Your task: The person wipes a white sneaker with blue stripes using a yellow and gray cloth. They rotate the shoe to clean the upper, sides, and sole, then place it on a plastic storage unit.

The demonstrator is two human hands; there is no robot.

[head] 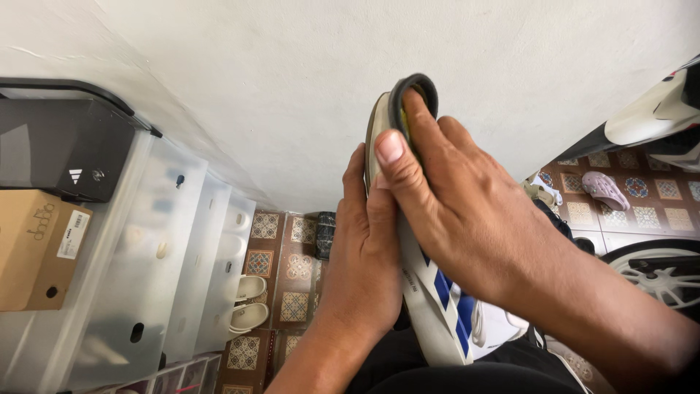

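Note:
A white sports shoe (436, 314) with blue stripes and a dark rounded end stands upright in the middle of the head view, held between both hands in front of a white wall. My left hand (363, 259) lies flat against its left side, fingers pointing up. My right hand (459, 204) wraps over the shoe from the right, thumb pressed on its edge and fingers curled over the dark top rim (415, 87). Much of the shoe is hidden by the hands.
Stacked translucent shoe boxes (164, 255) stand at the left, with a black box (62, 146) and a brown cardboard box (33, 244) on top. Pale sandals (249, 303) and a pink clog (605, 190) lie on the patterned tile floor. A motorbike wheel (656, 273) is at right.

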